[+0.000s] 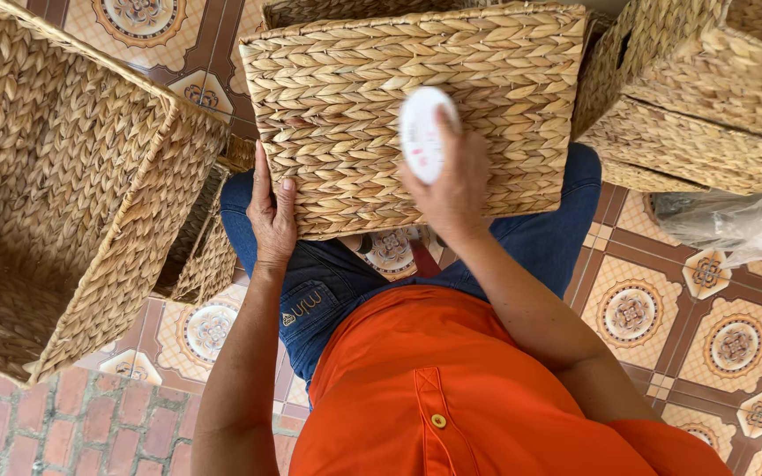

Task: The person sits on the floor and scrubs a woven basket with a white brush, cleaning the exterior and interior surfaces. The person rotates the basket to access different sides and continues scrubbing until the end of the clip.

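A rectangular woven straw basket (381, 97) rests upside down on my lap, its flat bottom facing me. My left hand (271, 216) grips the basket's near left corner, thumb on top. My right hand (451, 181) presses a small white round object (423, 132) against the woven surface near the middle. I am sitting, in blue jeans and an orange shirt.
A large open woven basket (63, 185) stands at the left, with smaller ones tucked behind it. More woven baskets (707, 97) are stacked at the upper right. A clear plastic bag (743, 220) lies on the patterned tile floor (707, 326). Red brick paving (72, 423) is at the lower left.
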